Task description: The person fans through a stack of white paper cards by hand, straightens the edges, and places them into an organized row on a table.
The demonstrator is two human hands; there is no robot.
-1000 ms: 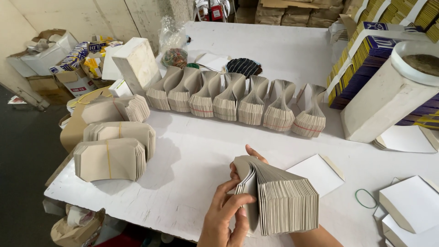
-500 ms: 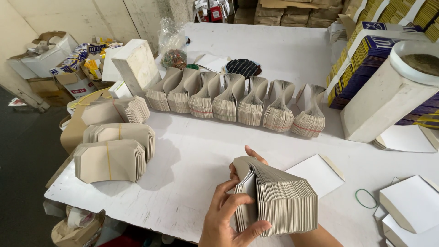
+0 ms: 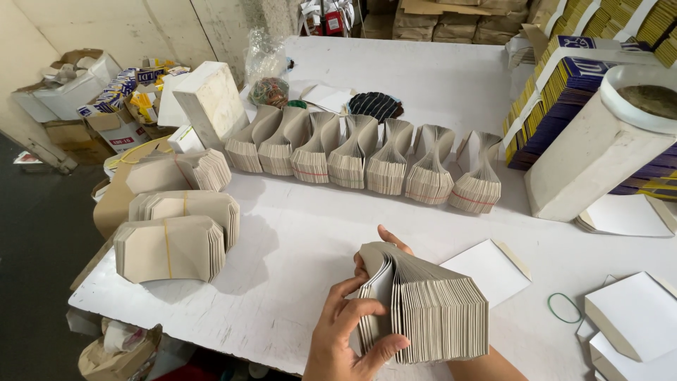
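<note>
A thick stack of flat grey card pieces (image 3: pixel 437 310) stands on edge near the front of the white table (image 3: pixel 303 247). My left hand (image 3: pixel 342 339) grips the stack's left end, thumb underneath and fingers spread over the fanned edges. My right hand (image 3: pixel 391 240) is mostly hidden behind the stack. Only its fingertips show at the far top corner, and its forearm runs out at the bottom. Both hands hold the stack.
A row of rubber-banded card bundles (image 3: pixel 367 159) crosses the table's middle, with more bundles (image 3: pixel 173 247) at the left edge. A white cylinder tub (image 3: pixel 599 148) and blue-yellow carton stacks (image 3: pixel 564 85) stand at the right. Near the stack are white cards (image 3: pixel 490 268) and a green rubber band (image 3: pixel 564 307).
My left fingers have shifted slightly along the stack's fanned edge. The stack stays in the same spot.
</note>
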